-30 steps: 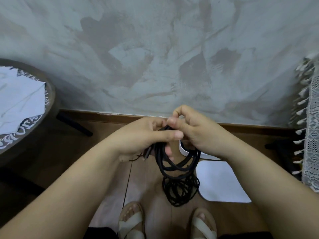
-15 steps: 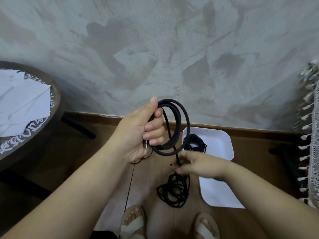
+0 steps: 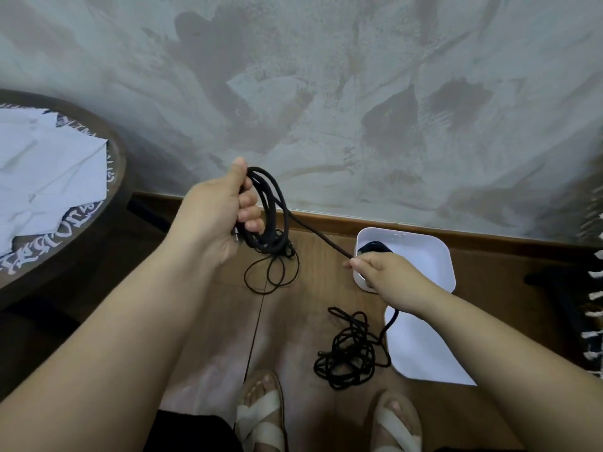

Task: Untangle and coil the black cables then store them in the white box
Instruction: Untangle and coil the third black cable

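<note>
Wooden floor (image 3: 306, 308), illegible table lettering (image 3: 81, 213); left hand (image 3: 213, 220), right hand (image 3: 390, 275), each grip around black cable (image 3: 278, 203).

A mottled grey plaster wall (image 3: 326, 76) meets a wooden floor (image 3: 303, 321) at a brown skirting (image 3: 489, 235). A round dark table (image 3: 121, 177) bearing white papers (image 3: 49, 171) stands left; a fringed cloth (image 3: 595, 288) edges the right.

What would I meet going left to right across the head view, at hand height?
Round table, left hand, black cable coiled in it, right hand pinching its free run, white box, fringed cloth at the edge.
</note>
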Motion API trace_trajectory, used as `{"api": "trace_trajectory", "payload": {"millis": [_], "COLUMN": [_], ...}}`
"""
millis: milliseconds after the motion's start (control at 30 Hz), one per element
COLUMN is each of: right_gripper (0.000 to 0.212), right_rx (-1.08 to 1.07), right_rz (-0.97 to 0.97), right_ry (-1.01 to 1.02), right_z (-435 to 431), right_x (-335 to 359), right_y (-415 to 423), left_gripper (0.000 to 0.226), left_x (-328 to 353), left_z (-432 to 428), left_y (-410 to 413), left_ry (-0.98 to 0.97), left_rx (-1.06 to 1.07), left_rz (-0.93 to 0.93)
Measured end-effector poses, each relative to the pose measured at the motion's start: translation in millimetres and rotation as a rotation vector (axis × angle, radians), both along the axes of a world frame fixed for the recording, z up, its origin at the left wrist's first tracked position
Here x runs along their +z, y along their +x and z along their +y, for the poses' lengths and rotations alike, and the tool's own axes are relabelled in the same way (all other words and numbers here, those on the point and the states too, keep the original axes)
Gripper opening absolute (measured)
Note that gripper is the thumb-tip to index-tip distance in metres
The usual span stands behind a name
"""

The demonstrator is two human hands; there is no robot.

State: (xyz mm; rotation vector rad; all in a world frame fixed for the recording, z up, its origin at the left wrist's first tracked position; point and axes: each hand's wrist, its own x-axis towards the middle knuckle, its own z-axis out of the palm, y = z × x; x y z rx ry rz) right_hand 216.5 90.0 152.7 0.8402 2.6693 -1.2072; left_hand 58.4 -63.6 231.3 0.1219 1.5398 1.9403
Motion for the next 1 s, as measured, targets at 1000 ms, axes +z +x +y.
{"api": "trace_trajectory", "payload": {"millis": [1000], "right_gripper": [0.033], "right_rx": [0.35], "right_rz": [-0.249], "right_ry": [-0.232], "right_z": [-5], "right_x": [3], "right_y": [18], "left_gripper": [0.036], "left_x": [6], "left_z": [14], "left_y": [61], "left_ry": [-0.263], "left_rx": [-0.527], "left_rz": [0.409]}}
